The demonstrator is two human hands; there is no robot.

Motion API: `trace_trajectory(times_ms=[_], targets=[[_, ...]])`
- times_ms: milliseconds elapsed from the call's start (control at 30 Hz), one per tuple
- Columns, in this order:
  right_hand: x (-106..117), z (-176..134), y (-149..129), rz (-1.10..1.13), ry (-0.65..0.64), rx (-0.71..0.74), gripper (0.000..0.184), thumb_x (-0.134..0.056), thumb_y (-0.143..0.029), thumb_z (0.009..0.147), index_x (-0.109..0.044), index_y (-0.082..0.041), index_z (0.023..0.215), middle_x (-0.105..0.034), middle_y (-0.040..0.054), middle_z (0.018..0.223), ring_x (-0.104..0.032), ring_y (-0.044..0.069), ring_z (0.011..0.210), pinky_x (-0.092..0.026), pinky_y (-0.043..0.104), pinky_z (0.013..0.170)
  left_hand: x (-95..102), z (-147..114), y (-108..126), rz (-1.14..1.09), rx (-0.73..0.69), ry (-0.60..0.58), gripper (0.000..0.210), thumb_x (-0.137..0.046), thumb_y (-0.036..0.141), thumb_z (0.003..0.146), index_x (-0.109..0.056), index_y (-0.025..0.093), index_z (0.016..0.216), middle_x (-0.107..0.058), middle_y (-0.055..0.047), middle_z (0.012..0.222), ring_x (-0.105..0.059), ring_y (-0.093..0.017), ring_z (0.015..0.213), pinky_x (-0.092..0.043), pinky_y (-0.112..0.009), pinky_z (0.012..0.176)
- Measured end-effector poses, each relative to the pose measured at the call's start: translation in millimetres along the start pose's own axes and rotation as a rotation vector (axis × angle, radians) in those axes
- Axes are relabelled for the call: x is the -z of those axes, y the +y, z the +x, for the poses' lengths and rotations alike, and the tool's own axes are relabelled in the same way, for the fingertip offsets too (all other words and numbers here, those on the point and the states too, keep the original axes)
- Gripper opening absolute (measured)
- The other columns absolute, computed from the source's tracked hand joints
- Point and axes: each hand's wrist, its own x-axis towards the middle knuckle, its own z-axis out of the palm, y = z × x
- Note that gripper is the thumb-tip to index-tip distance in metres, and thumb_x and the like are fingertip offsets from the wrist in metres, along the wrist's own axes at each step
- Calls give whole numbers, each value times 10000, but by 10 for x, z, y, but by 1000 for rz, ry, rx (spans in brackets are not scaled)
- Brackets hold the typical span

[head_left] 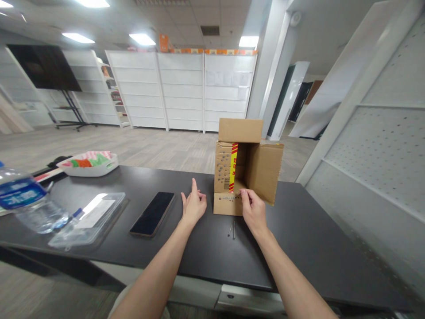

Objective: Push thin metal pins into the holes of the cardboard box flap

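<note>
An open cardboard box [222, 166] stands on the dark table, with a row of small holes and metal heads along its lower front flap [222, 208]. At that flap my right hand [255, 212] is closed in a pinch. A thin dark nail-like piece [237, 196] shows at its fingertips, mostly hidden. My left hand [193, 204] is left of the box, apart from it and holding nothing. Its index finger and thumb stretch out while the other fingers curl. Two thin metal nails [233, 230] lie on the table before the box.
Left of my left hand lies a black phone [152, 214]. Farther left are a clear plastic case [94, 219], a water bottle [29, 199] and a white basket [89, 170] with colourful contents. A white perforated panel [375, 146] rises along the table's right side.
</note>
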Motion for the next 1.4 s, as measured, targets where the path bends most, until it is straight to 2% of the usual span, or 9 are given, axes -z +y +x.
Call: trace_trajectory(times_ms=[267, 1000, 1400], targets=[[4, -2, -11, -10, -14, 12, 366, -439, -446, 988, -692, -183, 967, -732, 82, 935, -667, 222, 869, -493, 330, 784, 2, -4, 11, -4, 0, -2, 864, -488, 164, 871, 24, 160, 1567, -747, -23, 915, -575, -212, 1267, -20, -622, 1204], [-17, -3, 44, -95, -66, 197, 263, -485, -352, 986, -687, -200, 913, -697, 62, 861, -634, 210, 819, -468, 338, 751, 2, 2, 4, 3, 5, -11, 840, -478, 175, 873, -2, 119, 1563, -743, -33, 929, -581, -207, 1252, -19, -614, 1207], [-28, -12, 105, -183, -72, 185, 253, -512, -363, 969, -687, -202, 882, -686, 55, 839, -619, 209, 794, -449, 339, 736, -5, 3, -3, 1, 1, -10, 838, -476, 178, 879, 8, 130, 1562, -749, -27, 932, -575, -196, 1262, -16, -608, 1210]])
